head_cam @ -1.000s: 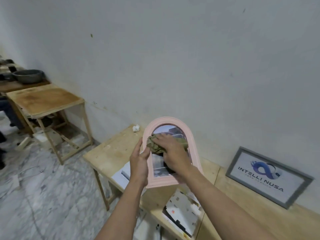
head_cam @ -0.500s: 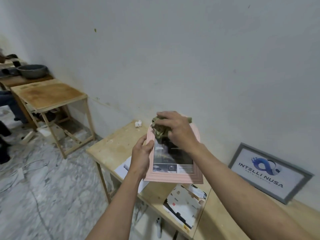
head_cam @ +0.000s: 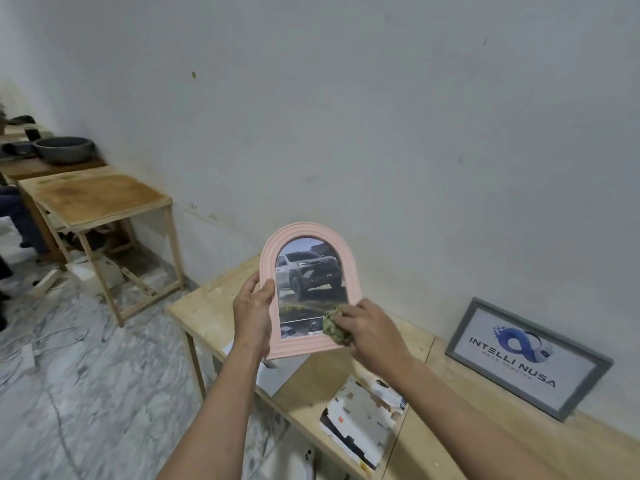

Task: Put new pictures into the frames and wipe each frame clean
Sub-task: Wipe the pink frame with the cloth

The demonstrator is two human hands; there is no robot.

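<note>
A pink arched picture frame (head_cam: 350, 268) stands upright in the air above the wooden table (head_cam: 214, 299), holding a photo of a grey pickup truck. My left hand (head_cam: 252, 311) grips its left edge, thumb on the front. My right hand (head_cam: 369, 329) holds a crumpled greenish cloth (head_cam: 335, 329) against the frame's lower right corner. A grey rectangular frame (head_cam: 528, 358) with a blue logo picture leans on the wall at the right.
Loose printed pictures (head_cam: 363, 417) and a white sheet (head_cam: 277, 375) lie on the table near its front edge. A second wooden table (head_cam: 93, 199) stands to the left, with a dark bowl (head_cam: 64, 150) behind it. Cables lie on the marble floor (head_cam: 86, 375).
My right hand has moved the cloth from the frame's arched top down to its lower right corner, uncovering the truck photo. The frame is held more upright.
</note>
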